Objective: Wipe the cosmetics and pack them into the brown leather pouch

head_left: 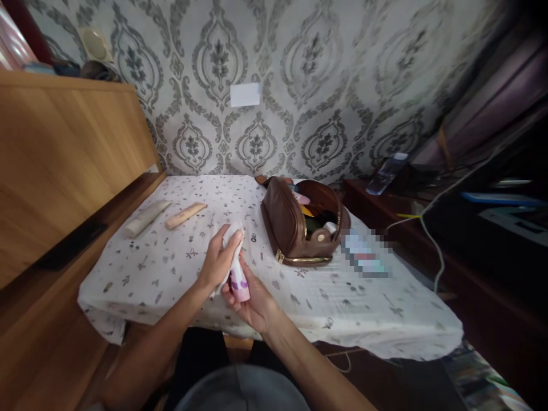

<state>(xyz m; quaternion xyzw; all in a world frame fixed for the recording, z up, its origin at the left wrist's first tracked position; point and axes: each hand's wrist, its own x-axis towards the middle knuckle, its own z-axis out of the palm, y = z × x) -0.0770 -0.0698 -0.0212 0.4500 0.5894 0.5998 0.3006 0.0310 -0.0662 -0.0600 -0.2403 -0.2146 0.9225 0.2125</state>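
Near the front middle of the table, my left hand (217, 260) is closed round a white cloth (232, 235) pressed against a tube. My right hand (256, 301) grips the lower part of that white and purple tube (240, 285), whose pink cap points down toward me. To the right stands an open brown bag (285, 220) with a gold zipper, several items showing inside. On the left of the table lie a grey-beige tube (148, 218) and a peach tube (186, 216), side by side and apart from my hands.
The table has a white patterned cloth (162, 279). A blurred-out flat item (366, 254) lies right of the bag. A wooden cabinet (77, 171) borders the left; a phone (386, 174) and white cable (437, 257) are at the right.
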